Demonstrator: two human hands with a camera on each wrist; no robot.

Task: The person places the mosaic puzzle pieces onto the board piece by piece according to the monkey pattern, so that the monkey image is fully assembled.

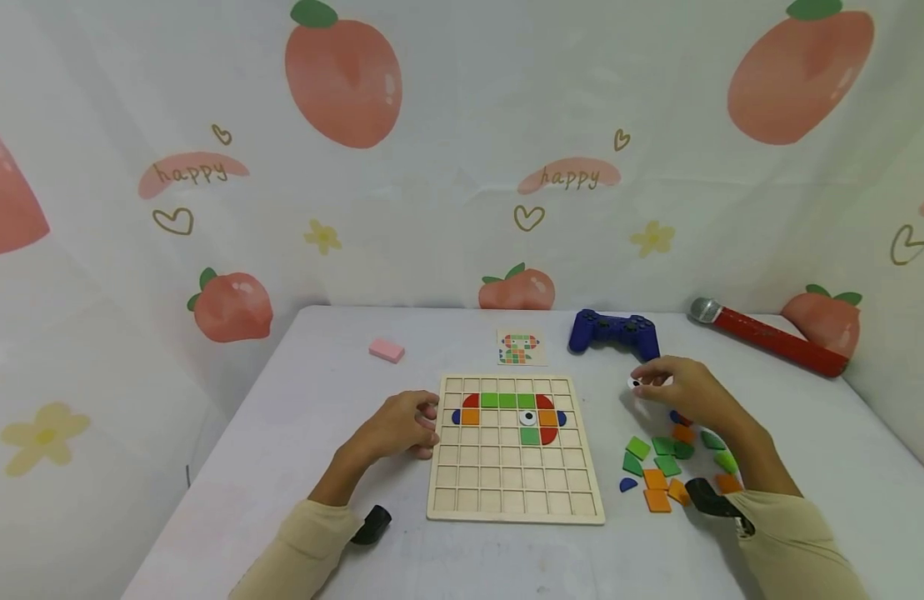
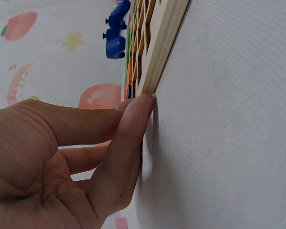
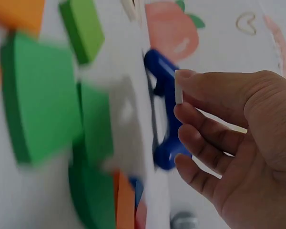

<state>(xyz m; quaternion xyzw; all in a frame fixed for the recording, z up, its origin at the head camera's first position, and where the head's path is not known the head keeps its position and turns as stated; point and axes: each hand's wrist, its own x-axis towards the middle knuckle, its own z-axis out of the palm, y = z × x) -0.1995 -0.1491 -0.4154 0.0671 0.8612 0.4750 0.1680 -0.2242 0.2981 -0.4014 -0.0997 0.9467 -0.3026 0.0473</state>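
The right hand [image 1: 690, 390] pinches a small white tile [image 1: 632, 383] with a black eye dot between thumb and fingertips, held above the table to the right of the board. In the right wrist view this thin tile [image 3: 178, 90] is seen edge-on. A square wooden grid board [image 1: 511, 523] lies on the table, its upper rows carrying red, green, orange and blue tiles and one eye tile [image 1: 527, 417]. At its left edge, the left hand [image 1: 404, 422] grips the rim, with fingertips [image 2: 139, 107] on the board's side in the left wrist view.
Loose green, orange and blue tiles [image 1: 655, 479] lie right of the board, below the right forearm. Behind the board are a pattern card [image 1: 536, 357] and a blue game controller [image 1: 615, 330]. A red microphone [image 1: 776, 337] lies far right; a pink block [image 1: 387, 350] sits back left.
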